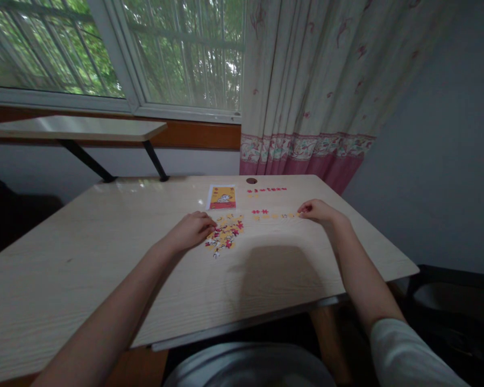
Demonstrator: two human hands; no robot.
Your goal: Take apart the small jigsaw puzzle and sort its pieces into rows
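Observation:
A loose pile of jigsaw puzzle pieces (225, 234), mostly yellow and red with some white, lies on the wooden table (177, 301). My left hand (194, 230) rests at the pile's left edge, fingers curled; what they hold, if anything, is hidden. My right hand (315, 210) is at the right end of a row of yellow puzzle pieces (275, 216), its fingertips pinched on a yellow piece there. Just above that row are a couple of red pieces (260, 212). Farther back runs a row of red pieces (267, 190), with small yellow ones (252, 196) below it.
A picture card (223, 197) showing a white animal on yellow and red lies behind the pile. At the back left, a raised shelf (76, 128) stands on black legs (156, 161). A round cable hole (251, 181) is near the back edge. A dark chair (452, 306) stands at right.

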